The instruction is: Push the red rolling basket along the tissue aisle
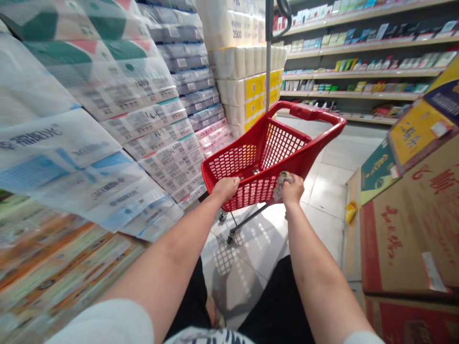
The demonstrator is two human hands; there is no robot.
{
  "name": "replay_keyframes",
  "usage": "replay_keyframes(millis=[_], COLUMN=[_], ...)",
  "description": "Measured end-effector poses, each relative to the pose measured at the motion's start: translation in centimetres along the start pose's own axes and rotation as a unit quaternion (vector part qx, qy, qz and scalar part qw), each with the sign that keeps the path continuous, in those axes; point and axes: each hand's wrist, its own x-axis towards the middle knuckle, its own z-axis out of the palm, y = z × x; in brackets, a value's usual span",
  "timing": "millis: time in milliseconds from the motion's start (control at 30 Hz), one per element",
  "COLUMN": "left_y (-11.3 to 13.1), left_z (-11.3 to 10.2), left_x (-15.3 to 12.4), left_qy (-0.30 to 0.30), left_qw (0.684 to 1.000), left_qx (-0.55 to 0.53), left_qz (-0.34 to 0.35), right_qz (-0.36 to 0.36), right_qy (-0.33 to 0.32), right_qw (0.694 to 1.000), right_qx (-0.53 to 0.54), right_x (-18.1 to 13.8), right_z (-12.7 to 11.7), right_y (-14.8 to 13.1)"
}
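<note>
A red plastic shopping cart [256, 184] with perforated sides stands on the floor in front of me, its basket showing nothing inside. My left hand [226, 188] is closed over the near rim of the basket, toward its left end. In my right hand [293, 189] a crumpled greyish rag [281, 184] is gripped, pressed against the cart's near side below the rim. The cart's handle [304, 113] rises at the far right, with no hand on it. A grey pole [267, 71] stands up behind the basket.
Stacked paper packs [143, 110] line the left side, close to the cart. On the right, cardboard boxes [405, 229] are piled up. Shelves [358, 48] of small bottles and boxes run across the back. White floor tiles [322, 220] show between.
</note>
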Motion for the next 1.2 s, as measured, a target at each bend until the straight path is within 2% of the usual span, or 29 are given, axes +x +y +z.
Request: replay_keyframes(millis=[100, 267, 400, 467, 633, 933, 1100, 1200], left_y=[0.1, 0.3, 0.3, 0.4, 0.4, 0.4, 0.5, 0.5], left_z=[0.0, -0.1, -0.2, -0.2, -0.2, -0.2, -0.2, -0.1], left_x=[-0.2, -0.6, -0.9, -1.0, -1.0, -1.0, -1.0, -1.0], left_qy=[0.002, 0.006, 0.006, 0.005, 0.003, 0.004, 0.007, 0.008], left_qw=[1.000, 1.000, 1.000, 1.000, 1.000, 0.999, 0.999, 0.999], left_qx=[-0.003, 0.000, 0.006, 0.010, 0.019, 0.026, 0.030, 0.034], left_qz=[-0.005, -0.006, 0.003, 0.008, 0.015, 0.021, 0.028, 0.032], right_qz=[-0.073, -0.034, -0.109, -0.126, -0.124, -0.083, -0.030, -0.040], right_qy=[0.071, -0.005, 0.069, 0.077, -0.003, 0.008, -0.022, -0.018], right_qw=[0.994, 0.999, 0.991, 0.987, 0.991, 0.993, 0.994, 0.996], right_qx=[0.029, 0.009, 0.046, 0.058, 0.058, 0.085, 0.098, 0.074], right_x=[0.6, 1.0, 1.5, 1.6, 1.3, 0.8, -0.4, -1.1], right_z=[-0.4, -0.9, -1.8, -2.0, -1.2, -0.6, -0.1, 0.0], right_y=[0.0, 0.5, -0.8, -1.7, -2.0, -1.8, -1.9, -2.4])
